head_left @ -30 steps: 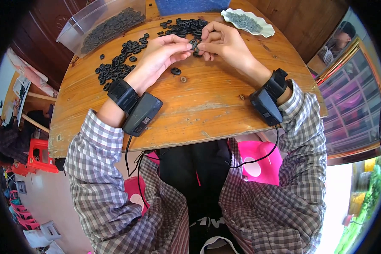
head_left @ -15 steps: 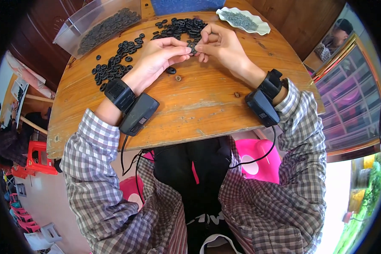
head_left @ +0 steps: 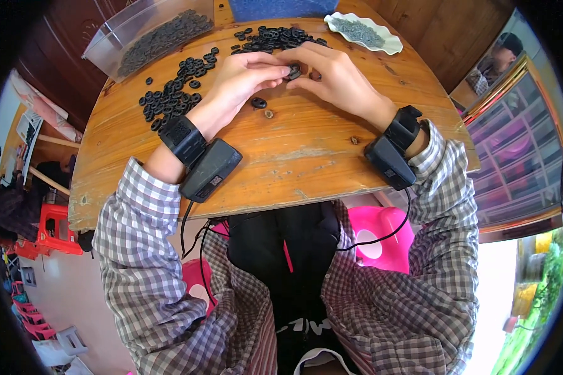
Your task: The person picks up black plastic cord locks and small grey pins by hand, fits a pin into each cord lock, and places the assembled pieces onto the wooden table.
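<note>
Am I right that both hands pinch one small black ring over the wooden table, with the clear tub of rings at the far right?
Not quite. The left hand and right hand do meet on one small black ring over the wooden table, but the head view shows the clear tub at the far left, not the right.

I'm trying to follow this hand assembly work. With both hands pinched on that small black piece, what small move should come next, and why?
Probably keep both hands together and finish seating the small black ring held between the fingertips, before reaching for the loose ring lying just below on the wooden table. Both hands are occupied, so neither is free.
</note>
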`<control>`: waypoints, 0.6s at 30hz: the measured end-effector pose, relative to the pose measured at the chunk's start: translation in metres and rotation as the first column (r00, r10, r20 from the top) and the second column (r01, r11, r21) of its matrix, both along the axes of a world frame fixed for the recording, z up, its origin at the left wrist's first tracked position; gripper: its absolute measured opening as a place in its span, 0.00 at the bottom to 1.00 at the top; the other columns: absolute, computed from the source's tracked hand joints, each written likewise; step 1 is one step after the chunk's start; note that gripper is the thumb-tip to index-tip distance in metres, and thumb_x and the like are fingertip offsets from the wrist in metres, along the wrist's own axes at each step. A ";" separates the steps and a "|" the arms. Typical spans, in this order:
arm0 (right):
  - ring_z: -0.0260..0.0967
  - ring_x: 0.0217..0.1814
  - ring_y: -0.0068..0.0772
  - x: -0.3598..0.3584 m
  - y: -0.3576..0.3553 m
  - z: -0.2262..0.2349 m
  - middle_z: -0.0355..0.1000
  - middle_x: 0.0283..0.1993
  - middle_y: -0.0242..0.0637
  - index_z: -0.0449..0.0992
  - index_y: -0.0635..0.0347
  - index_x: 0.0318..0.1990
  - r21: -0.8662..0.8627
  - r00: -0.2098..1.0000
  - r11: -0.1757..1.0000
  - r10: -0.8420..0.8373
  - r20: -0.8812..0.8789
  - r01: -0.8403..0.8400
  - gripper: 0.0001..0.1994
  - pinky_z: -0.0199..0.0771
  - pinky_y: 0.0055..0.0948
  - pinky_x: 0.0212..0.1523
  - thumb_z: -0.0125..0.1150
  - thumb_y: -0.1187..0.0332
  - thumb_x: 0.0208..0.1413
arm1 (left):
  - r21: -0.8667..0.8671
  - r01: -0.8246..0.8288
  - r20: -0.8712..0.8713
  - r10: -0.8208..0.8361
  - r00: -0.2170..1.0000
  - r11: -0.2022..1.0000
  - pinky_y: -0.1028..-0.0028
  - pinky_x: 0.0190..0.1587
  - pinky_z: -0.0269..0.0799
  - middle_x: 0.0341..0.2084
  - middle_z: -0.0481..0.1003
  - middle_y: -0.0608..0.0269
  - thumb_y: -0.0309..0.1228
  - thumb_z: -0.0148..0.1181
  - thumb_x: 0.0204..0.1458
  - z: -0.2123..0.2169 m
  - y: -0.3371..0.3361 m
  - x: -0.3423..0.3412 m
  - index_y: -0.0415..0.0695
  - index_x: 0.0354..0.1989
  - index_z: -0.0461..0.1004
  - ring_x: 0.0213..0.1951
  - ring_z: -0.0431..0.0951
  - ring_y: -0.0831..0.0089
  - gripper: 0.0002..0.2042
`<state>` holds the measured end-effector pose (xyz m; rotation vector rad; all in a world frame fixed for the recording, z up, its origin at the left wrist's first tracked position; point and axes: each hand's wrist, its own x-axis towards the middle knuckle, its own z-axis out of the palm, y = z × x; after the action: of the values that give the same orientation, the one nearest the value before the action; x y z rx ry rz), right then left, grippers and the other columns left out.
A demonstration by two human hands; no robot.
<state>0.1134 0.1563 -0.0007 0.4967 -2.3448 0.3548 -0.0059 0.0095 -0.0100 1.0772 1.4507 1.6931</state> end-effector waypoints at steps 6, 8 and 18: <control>0.64 0.31 0.46 0.002 0.000 0.000 0.64 0.31 0.42 0.68 0.64 0.32 0.131 1.000 0.991 0.020 -0.012 -0.018 0.12 0.65 0.34 0.33 0.61 0.74 0.39 | -0.041 -0.013 -0.060 0.011 0.998 0.999 0.83 0.34 0.68 0.27 0.74 0.60 0.22 0.59 0.43 0.004 -0.002 0.004 0.34 0.45 0.65 0.28 0.71 0.81 0.19; 0.63 0.31 0.47 0.002 0.000 -0.002 0.64 0.30 0.42 0.67 0.64 0.30 0.125 0.999 0.991 0.036 -0.002 -0.036 0.10 0.65 0.35 0.33 0.61 0.75 0.39 | -0.042 0.010 -0.069 -0.013 0.998 0.999 0.83 0.33 0.67 0.26 0.74 0.60 0.22 0.60 0.42 0.003 -0.001 0.004 0.34 0.46 0.64 0.28 0.71 0.81 0.20; 0.65 0.36 0.46 -0.001 0.012 0.006 0.67 0.33 0.44 0.69 0.64 0.37 0.120 0.997 0.990 -0.079 -0.007 0.080 0.15 0.65 0.35 0.36 0.62 0.72 0.38 | -0.082 -0.055 -0.224 0.035 0.974 0.995 0.83 0.30 0.67 0.24 0.74 0.62 0.24 0.59 0.44 0.011 0.003 -0.006 0.36 0.40 0.69 0.26 0.71 0.81 0.14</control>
<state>0.1123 0.1680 0.0054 0.4583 -2.3853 0.1765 -0.0114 0.0123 0.0005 1.2253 1.6847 1.5624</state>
